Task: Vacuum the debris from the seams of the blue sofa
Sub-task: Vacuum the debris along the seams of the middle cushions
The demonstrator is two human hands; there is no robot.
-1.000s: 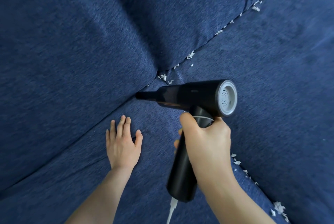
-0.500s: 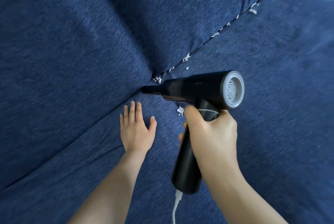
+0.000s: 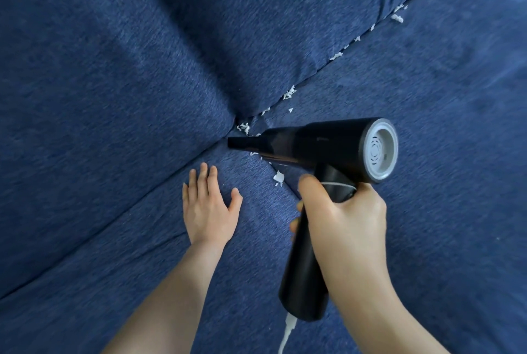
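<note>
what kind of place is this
Probably a home living room, seen close up. A blue sofa fills the view, white scraps lie in its seams, and the right hand grips a small black vacuum while the left hand rests flat on a cushion.

No readable text, label, brand, number or sign anywhere. Only a small faint mark on the side of the black vacuum (image 3: pixel 319 145), near the middle of its barrel, too small and blurred to make out. Nothing printed on the grey end cap (image 3: pixel 380 149) at the right, just vent slots. Nothing legible on the handle or on the blue sofa (image 3: pixel 114 82).
</note>
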